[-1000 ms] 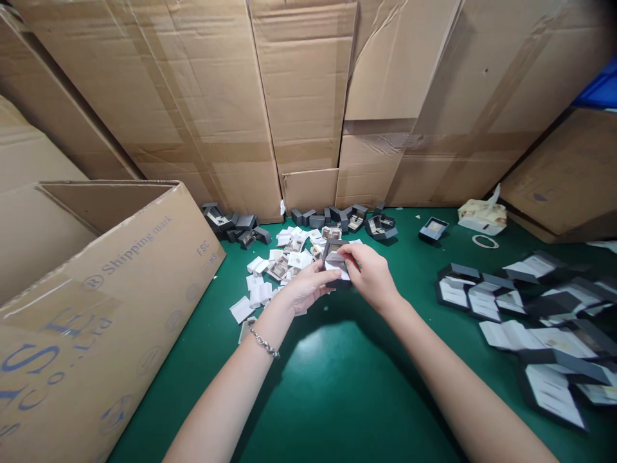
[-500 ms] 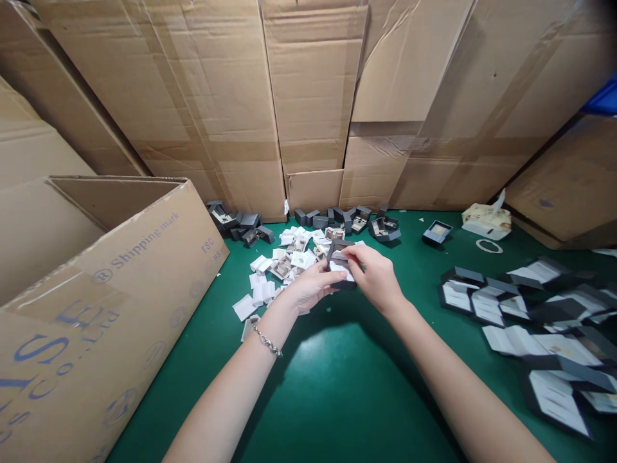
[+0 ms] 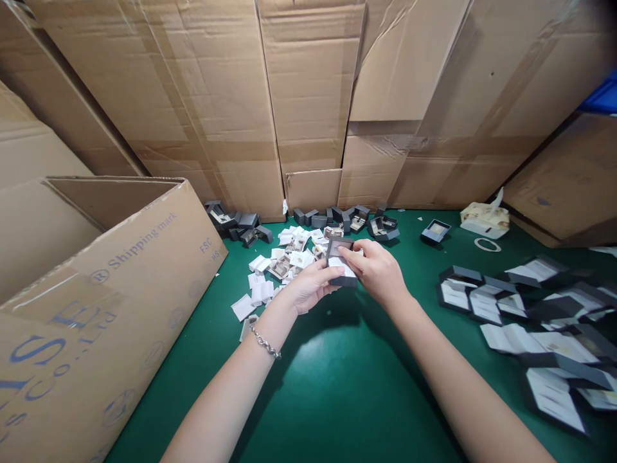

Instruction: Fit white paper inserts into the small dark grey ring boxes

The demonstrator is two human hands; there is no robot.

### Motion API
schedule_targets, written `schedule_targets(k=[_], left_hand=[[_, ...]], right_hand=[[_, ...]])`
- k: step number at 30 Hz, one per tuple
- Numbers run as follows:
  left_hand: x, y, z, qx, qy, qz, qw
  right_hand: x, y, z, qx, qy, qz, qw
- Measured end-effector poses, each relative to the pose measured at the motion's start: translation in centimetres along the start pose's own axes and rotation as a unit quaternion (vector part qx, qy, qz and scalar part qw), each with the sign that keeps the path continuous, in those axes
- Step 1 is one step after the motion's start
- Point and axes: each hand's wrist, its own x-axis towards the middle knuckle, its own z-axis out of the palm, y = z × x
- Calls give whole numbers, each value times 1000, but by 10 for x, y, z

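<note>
My left hand (image 3: pixel 308 287) grips a small dark grey box (image 3: pixel 340 265) from below and the left, its lid hinged open. My right hand (image 3: pixel 378 270) pinches a white card (image 3: pixel 344 265) that lies in the box's opening. Both hands hover over the green table (image 3: pixel 337 386), just in front of a heap of small white cards and inserts (image 3: pixel 277 267). A bracelet (image 3: pixel 264 342) circles my left wrist.
A large open shipping carton (image 3: pixel 110 289) stands at the left. Cardboard boxes (image 3: pixel 308 103) wall the back. Small grey boxes (image 3: pixel 347 220) line the table's far edge. Flat dark sleeves with white cards (image 3: pixel 535 321) are spread at the right. A tissue pack (image 3: pixel 484 217) and a ring (image 3: pixel 486 244) lie far right.
The hands have shifted slightly with the box. The right fingers have moved the white card lower onto the box opening. Nothing else on the table has moved.
</note>
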Motion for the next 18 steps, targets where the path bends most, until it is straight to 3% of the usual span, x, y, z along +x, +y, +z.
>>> schedule_targets(k=[18], left_hand=[[-3,3,1,13,-1,-3,1000]], right_hand=[[0,-2,-1,15,-53,40,998]])
